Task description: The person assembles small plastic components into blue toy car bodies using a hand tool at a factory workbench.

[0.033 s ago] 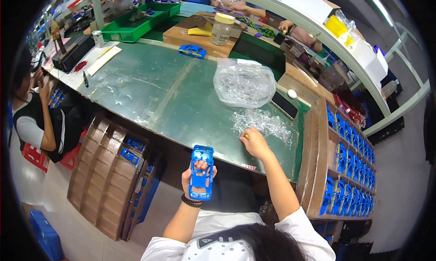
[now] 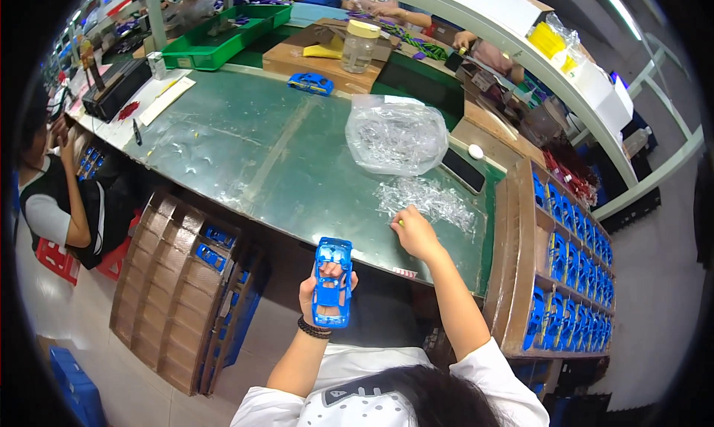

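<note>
My left hand [image 2: 306,293] is closed round a blue toy car body [image 2: 332,282], held up off the near edge of the green worktable [image 2: 245,141]. Its window openings show my fingers through them. My right hand [image 2: 416,232] rests on the tabletop with its fingertips pinched together, beside a loose pile of small clear plastic pieces [image 2: 428,202]. A speck of yellow-green shows at those fingertips; what they hold is too small to make out. Behind the pile lies a clear plastic bag [image 2: 398,137] full of similar pieces.
A phone [image 2: 462,171] lies right of the bag. Another blue car [image 2: 311,83] sits at the back near a lidded jar [image 2: 360,48]. Compartmented cardboard trays with blue car bodies stand right [image 2: 512,263] and left [image 2: 156,278]. A co-worker [image 2: 56,196] sits at far left.
</note>
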Demonstrator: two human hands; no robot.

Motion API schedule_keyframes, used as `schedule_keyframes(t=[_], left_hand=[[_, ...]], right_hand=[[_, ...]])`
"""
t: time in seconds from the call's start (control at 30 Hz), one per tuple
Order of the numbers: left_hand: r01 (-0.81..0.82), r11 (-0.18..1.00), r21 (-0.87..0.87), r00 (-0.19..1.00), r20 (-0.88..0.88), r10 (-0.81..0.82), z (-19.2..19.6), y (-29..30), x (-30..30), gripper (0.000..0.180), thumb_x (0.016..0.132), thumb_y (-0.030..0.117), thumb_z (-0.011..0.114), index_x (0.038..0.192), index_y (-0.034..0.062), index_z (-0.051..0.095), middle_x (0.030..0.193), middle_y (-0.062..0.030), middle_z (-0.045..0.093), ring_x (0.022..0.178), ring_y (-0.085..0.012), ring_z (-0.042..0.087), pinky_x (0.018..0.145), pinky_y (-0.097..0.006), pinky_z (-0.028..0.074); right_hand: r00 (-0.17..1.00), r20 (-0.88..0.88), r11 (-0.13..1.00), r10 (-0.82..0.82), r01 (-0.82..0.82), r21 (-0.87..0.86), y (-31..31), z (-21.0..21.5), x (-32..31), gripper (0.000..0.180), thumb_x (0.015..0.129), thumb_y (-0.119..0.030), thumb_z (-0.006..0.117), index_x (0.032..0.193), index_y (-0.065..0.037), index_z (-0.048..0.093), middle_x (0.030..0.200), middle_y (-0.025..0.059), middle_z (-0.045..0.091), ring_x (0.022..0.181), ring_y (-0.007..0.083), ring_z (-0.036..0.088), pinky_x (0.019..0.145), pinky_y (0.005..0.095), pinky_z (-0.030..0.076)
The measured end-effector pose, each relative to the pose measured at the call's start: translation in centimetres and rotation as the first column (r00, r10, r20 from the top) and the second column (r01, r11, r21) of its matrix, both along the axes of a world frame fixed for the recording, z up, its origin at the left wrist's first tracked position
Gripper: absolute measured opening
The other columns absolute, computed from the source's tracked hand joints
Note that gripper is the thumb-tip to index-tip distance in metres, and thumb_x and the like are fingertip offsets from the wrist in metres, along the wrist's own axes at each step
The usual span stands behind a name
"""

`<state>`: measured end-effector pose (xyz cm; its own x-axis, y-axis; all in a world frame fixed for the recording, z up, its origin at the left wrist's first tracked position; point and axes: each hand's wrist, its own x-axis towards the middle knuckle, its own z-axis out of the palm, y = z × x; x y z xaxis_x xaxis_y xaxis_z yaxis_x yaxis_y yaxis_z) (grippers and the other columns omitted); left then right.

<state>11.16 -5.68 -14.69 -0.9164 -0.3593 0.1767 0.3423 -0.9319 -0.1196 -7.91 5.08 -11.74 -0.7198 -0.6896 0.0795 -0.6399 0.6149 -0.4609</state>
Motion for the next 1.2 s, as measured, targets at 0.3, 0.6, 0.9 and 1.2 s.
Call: schedule_keyframes(t=[0.3, 0.6, 0.9, 1.2], left_hand=[[0.249, 0.968, -0.004, 0.964, 0.098, -0.248, -0.9, 4.8, -4.7, 0.027, 0.077, 0.032, 0.057, 0.084, 0.0099, 0.043, 0.081, -0.0005, 0.043, 0.084, -0.0118, 0.046, 0.089, -0.037, 0.036], [0.403, 0.885, -0.234, 0.862, 0.423, -0.280, -1.3, 7.7, -6.4, 0.011, 0.077, 0.018, 0.052, 0.082, 0.0087, 0.047, 0.086, -0.0046, 0.052, 0.081, -0.0151, 0.053, 0.076, -0.030, 0.045], [0.449, 0.691, -0.567, 0.764, 0.644, 0.031, 1.3, 9.8, -5.6, 0.042, 0.084, 0.010, 0.040, 0.119, 0.0068, 0.017, 0.100, -0.0099, 0.043, 0.090, -0.0174, 0.050, 0.071, -0.029, 0.045], [0.351, -0.142, -0.925, 0.773, 0.201, 0.602, 0.7, 8.4, -5.3, 0.045, 0.078, 0.009, 0.048, 0.118, -0.0062, 0.035, 0.110, -0.0219, 0.039, 0.096, -0.0309, 0.046, 0.085, -0.033, 0.037]], right_hand=[[0.990, 0.003, 0.891, -0.144, 0.131, -0.435, 4.1, 3.1, 1.3, 0.009, 0.073, -0.007, 0.057, 0.079, 0.000, 0.059, 0.078, 0.0143, 0.059, 0.073, 0.0258, 0.059, 0.063, 0.0312, 0.044], [0.862, 0.468, 0.748, -0.193, 0.438, -0.498, 8.2, 0.7, 4.0, 0.015, 0.066, -0.002, 0.066, 0.079, 0.004, 0.060, 0.070, 0.0081, 0.061, 0.062, 0.0100, 0.057, 0.057, 0.0233, 0.045], [0.940, 0.216, 0.880, -0.265, 0.327, -0.344, 8.8, 0.4, 4.8, 0.012, 0.067, -0.011, 0.062, 0.071, 0.000, 0.062, 0.072, 0.0148, 0.060, 0.066, 0.0267, 0.058, 0.062, 0.0321, 0.045], [0.944, 0.148, 0.900, -0.295, 0.327, -0.288, 7.4, -0.3, 5.6, 0.008, 0.065, -0.008, 0.059, 0.067, 0.000, 0.060, 0.070, 0.0166, 0.057, 0.065, 0.0316, 0.055, 0.062, 0.0363, 0.045]])
